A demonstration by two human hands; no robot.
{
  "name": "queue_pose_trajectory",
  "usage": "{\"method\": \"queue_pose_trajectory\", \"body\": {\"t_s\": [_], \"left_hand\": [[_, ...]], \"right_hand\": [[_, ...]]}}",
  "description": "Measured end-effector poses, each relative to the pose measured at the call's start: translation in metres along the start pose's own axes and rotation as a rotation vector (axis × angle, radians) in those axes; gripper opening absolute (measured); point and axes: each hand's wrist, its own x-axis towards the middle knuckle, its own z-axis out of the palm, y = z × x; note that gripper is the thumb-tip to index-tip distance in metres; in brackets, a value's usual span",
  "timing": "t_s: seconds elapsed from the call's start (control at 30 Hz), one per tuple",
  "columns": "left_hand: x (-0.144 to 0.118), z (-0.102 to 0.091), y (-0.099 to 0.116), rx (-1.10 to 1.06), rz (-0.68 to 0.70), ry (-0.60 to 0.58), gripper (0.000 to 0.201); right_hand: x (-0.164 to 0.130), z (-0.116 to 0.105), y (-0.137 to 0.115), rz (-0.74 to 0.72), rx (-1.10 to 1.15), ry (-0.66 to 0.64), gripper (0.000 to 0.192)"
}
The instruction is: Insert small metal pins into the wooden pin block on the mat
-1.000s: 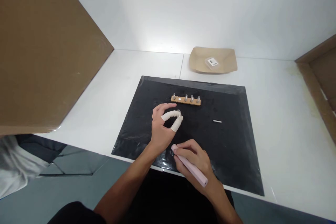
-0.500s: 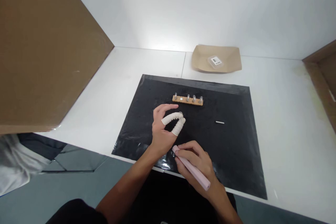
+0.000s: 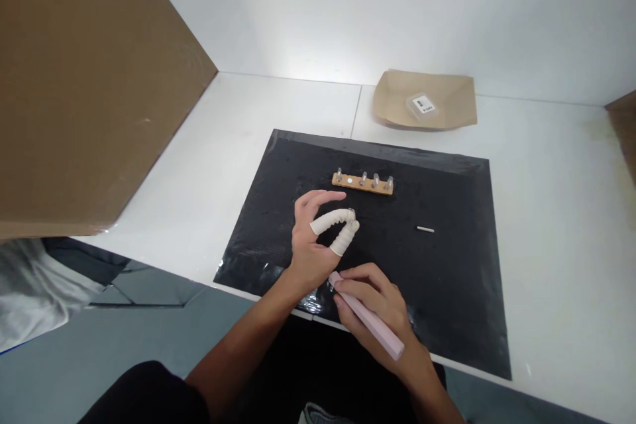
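My left hand (image 3: 318, 238), with white finger cots on thumb and index finger, pinches a small clear piece (image 3: 352, 214) over the black mat (image 3: 447, 305). What exactly that piece is, I cannot make out. Lower right of it, my right hand (image 3: 380, 305) is wrapped round a pale pink stick-shaped tool (image 3: 372, 321), whose upper end lies close to my left wrist. Just beyond my left hand is a narrow brown strip (image 3: 355, 183) bearing several small clear upright pieces and one white dot.
A short white rod (image 3: 425, 229) lies on the mat's right half. Behind the mat stands a brown paper tray (image 3: 452, 103) with a small labelled clear box (image 3: 422, 106) in it. A large brown panel (image 3: 99, 93) borders the white table (image 3: 189, 192) on the left.
The camera view has shifted slightly, so the mat, strip and tray appear moved a little. Both hands keep nearly the same pose and their hold.
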Motion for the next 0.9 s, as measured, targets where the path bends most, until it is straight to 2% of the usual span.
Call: {"method": "queue_pose_trajectory", "body": {"t_s": [0.7, 0.9], "left_hand": [[0.0004, 0.0, 0.0025, 0.014, 0.014, 0.054, 0.015], [0.0008, -0.0001, 0.003, 0.011, 0.017, 0.059, 0.011]], "right_hand": [[-0.0062, 0.0002, 0.0025, 0.046, 0.01, -0.012, 0.033], [-0.0076, 0.0017, 0.0032, 0.067, 0.007, 0.023, 0.035]]}}
